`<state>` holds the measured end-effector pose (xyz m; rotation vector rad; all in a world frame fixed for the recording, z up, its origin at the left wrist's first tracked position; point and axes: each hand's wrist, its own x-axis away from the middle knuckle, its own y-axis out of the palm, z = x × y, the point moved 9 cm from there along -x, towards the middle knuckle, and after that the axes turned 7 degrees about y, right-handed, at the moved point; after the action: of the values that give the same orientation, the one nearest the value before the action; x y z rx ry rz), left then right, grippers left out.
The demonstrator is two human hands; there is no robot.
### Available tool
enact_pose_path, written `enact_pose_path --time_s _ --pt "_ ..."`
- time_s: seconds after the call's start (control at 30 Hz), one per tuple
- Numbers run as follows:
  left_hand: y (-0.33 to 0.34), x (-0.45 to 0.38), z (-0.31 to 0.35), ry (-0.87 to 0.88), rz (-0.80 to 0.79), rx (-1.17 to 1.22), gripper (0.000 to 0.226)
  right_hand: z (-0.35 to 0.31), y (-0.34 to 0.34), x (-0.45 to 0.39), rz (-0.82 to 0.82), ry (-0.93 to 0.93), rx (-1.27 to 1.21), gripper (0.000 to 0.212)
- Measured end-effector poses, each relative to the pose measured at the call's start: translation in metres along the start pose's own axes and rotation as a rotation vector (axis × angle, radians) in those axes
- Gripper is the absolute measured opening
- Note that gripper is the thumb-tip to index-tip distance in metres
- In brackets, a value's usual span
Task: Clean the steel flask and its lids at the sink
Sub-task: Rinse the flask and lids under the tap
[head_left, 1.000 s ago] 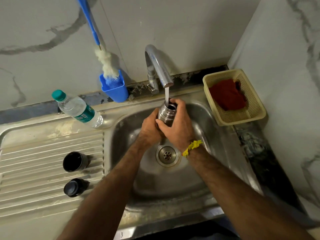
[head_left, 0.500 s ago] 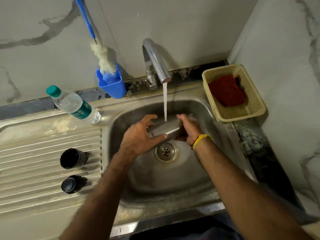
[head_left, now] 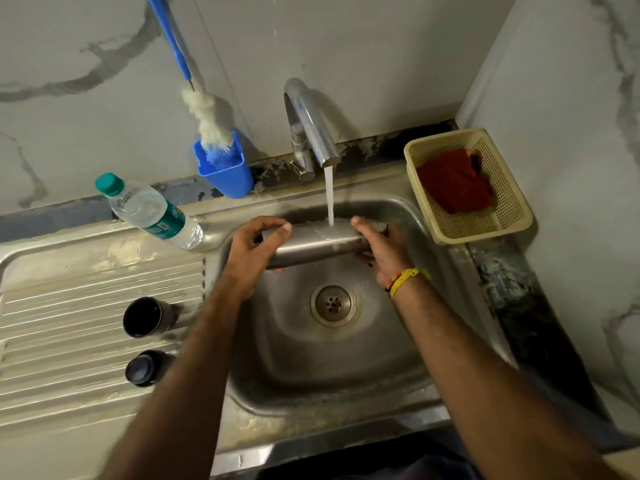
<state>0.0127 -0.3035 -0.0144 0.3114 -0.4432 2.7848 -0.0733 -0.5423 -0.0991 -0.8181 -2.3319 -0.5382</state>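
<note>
Both hands clamp the smooth steel flask [head_left: 317, 244], which lies sideways over the dull metal sink [head_left: 346, 368]: my left hand [head_left: 250, 255] curls round one end, my right hand [head_left: 382, 252] wraps the other, and water [head_left: 329, 197] from the curved chrome tap [head_left: 311, 123] strikes the wet cylinder between them. At nine o'clock from the drain [head_left: 333, 304], on the ribbed draining board [head_left: 69, 306], sit two round dark lids [head_left: 147, 317], and at one o'clock a woven-look plastic basket [head_left: 512, 216] holds a crumpled red cloth [head_left: 453, 180]. At eleven o'clock a fluffy brush [head_left: 209, 117] stands in a blue cup [head_left: 228, 178] beside a clear ribbed bottle [head_left: 149, 211] lying on its side.
</note>
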Motion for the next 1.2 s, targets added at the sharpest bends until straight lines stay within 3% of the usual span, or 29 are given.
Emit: enact_pose_path --time_s 0.07,0.17,0.23,0.33,0.43,0.5,0.57,0.67,0.8,0.93,1.0,1.07,1.1,1.2 --pt "0.005 -0.009 -0.009 -0.107 0.007 0.094 0.028 -0.005 -0.008 -0.001 0.056 -0.053 0.005 0.063" --pt "0.013 -0.024 -0.002 -0.048 0.037 0.024 0.04 -0.006 -0.017 -0.003 0.165 -0.001 0.055 0.085" --pt "0.016 -0.03 -0.002 -0.057 0.047 -0.004 0.053 -0.016 -0.016 -0.002 0.175 -0.094 0.186 0.065" --pt "0.014 -0.028 -0.013 -0.253 0.098 0.089 0.063 -0.039 -0.016 0.009 0.26 -0.349 0.322 0.029" --pt "0.024 -0.029 0.0 -0.11 0.073 0.094 0.046 -0.029 -0.032 0.0 0.353 -0.185 0.358 0.044" --pt "0.029 -0.028 0.002 -0.101 0.111 0.076 0.039 -0.033 -0.024 0.006 0.344 -0.321 0.682 0.051" --pt "0.028 -0.026 -0.008 -0.208 0.197 0.091 0.044 -0.038 0.007 0.033 0.246 -0.64 1.053 0.045" --pt "0.036 -0.023 -0.02 -0.352 0.249 0.137 0.067 -0.027 0.048 0.06 0.184 -0.902 1.506 0.087" --pt "0.056 -0.019 -0.009 -0.277 0.097 0.218 0.045 -0.048 0.054 0.057 0.26 -0.866 1.435 0.084" --pt "0.048 -0.031 0.015 -0.013 -0.002 -0.013 0.038 -0.036 0.053 0.034 -0.316 -0.344 1.125 0.081" --pt "0.042 -0.033 0.017 -0.049 0.077 -0.063 0.034 -0.032 0.061 0.045 -0.24 -0.409 1.225 0.081" --pt "0.043 -0.031 0.01 -0.129 0.129 0.001 0.034 -0.039 0.075 0.059 0.041 -0.7 1.446 0.081" --pt "0.048 -0.029 0.008 -0.121 0.104 0.018 0.036 -0.04 0.077 0.06 0.109 -0.745 1.482 0.081" --pt "0.064 -0.027 0.019 0.072 -0.066 -0.161 0.048 -0.038 0.066 0.04 -0.172 -0.451 1.217 0.081"
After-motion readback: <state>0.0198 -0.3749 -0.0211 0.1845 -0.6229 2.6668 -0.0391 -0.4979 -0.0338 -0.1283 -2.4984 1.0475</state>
